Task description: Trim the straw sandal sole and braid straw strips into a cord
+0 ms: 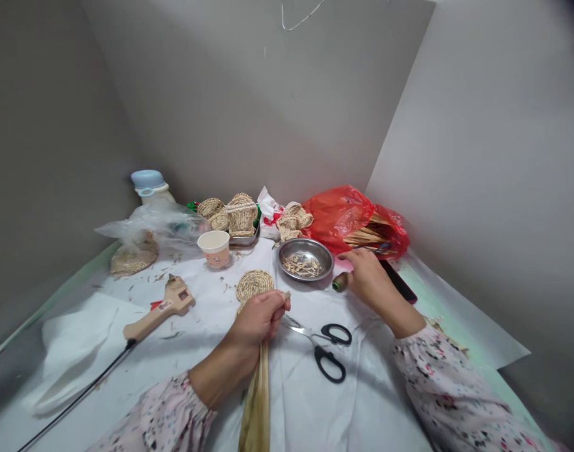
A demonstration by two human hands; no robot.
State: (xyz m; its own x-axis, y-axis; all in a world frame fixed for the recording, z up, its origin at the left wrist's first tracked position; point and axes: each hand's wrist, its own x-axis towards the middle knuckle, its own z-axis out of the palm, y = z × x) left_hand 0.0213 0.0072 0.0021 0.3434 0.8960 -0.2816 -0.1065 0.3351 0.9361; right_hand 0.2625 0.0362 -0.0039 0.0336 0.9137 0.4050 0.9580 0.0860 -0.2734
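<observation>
Nearest you, the long, flat, straw-coloured plant strips (257,402) run up the white-covered table (310,411) into your left hand (261,317), whose fingers are closed firmly on them. You appear to be at the step of steadying this bundle while reaching for something to work it with; the next move calls for a firm left pinch and a path clear of the black-handled metal scissors (311,334), lying with handles parted between your hands. The strips look smooth and tan, darker along one edge. Just beyond your left knuckles lies a round, pale, tightly spiralled straw disc (255,284). Farther right, your right hand (367,276) is beside a small brown roll with a green end (340,282); you cannot tell whether its fingers grip it.
</observation>
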